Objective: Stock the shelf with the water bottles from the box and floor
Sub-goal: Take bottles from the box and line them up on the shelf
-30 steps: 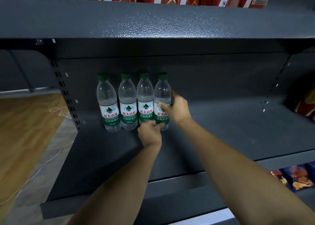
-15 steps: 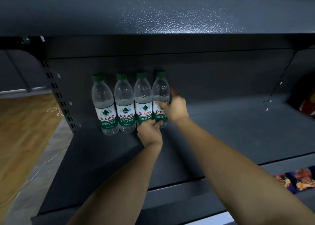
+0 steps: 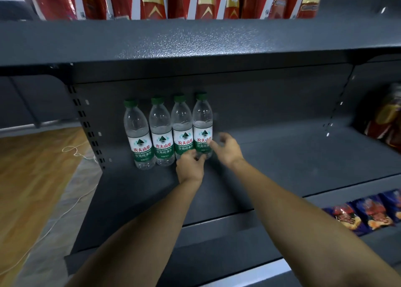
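Standing upright in a tight row at the rear left of the dark metal shelf (image 3: 282,156), four water bottles (image 3: 161,132) are noted, each with a green cap and a green-and-white label turned to the front. The row is set close against the back panel (image 3: 260,104), and neighbouring bottles are seen touching or nearly touching.

The left hand (image 3: 190,167) is found low at the foot of the third bottle (image 3: 181,123) and the rightmost bottle (image 3: 202,121), seen from the back with its fingers curled toward them. Whether a bottle is actually gripped cannot be told, as the fingertips are hidden behind the hand.

The right hand (image 3: 227,150) is recorded just to the right of the rightmost bottle, blurred, with fingers loosely spread and nothing held. Its thumb (image 3: 211,143) is seen at the edge of that bottle's label; contact cannot be confirmed.

On the upper shelf (image 3: 195,41) a line of red packets (image 3: 152,0) is observed. Snack bags (image 3: 368,213) are seen on the level below, at the right. A white cord (image 3: 71,152) is noted lying on the wooden floor (image 3: 28,178) to the left of the unit.
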The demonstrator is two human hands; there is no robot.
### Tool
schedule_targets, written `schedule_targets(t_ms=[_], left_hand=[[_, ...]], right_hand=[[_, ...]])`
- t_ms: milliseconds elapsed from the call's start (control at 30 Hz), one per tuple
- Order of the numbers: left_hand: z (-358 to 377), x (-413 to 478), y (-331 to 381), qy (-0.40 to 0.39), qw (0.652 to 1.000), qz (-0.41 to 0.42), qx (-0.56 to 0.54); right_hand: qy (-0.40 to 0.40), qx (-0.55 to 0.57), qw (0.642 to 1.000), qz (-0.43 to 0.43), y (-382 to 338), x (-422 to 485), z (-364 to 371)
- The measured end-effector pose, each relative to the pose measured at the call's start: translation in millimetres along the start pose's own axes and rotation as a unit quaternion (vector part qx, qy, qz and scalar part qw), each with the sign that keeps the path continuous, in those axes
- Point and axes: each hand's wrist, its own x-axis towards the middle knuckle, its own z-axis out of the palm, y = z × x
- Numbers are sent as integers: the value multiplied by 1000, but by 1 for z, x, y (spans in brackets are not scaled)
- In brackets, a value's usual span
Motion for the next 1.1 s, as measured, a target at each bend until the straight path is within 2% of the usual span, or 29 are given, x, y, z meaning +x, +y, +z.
schedule_targets(t_ms=[200, 400, 567, 733, 900, 1100], left_hand=[[-25, -49, 8, -27, 987, 67, 146], [-58, -130, 13, -19, 957, 112, 268], [-85, -187, -8, -35, 913, 217, 343], [-104, -233, -50, -1, 860, 355, 368], [-125, -282, -102, -58, 870, 338, 353], [-155, -350, -172, -193, 880, 232, 367]], right_hand=[[-8, -40, 999, -9, 18, -53, -19], [-55, -145, 982, -106, 26, -127, -33], [-79, -221, 958, -162, 34, -193, -30], [-83, -271, 944, -172, 49, -251, -23], [-100, -305, 943, -88, 75, -313, -1], [-131, -294, 946, 29, 127, -401, 49]])
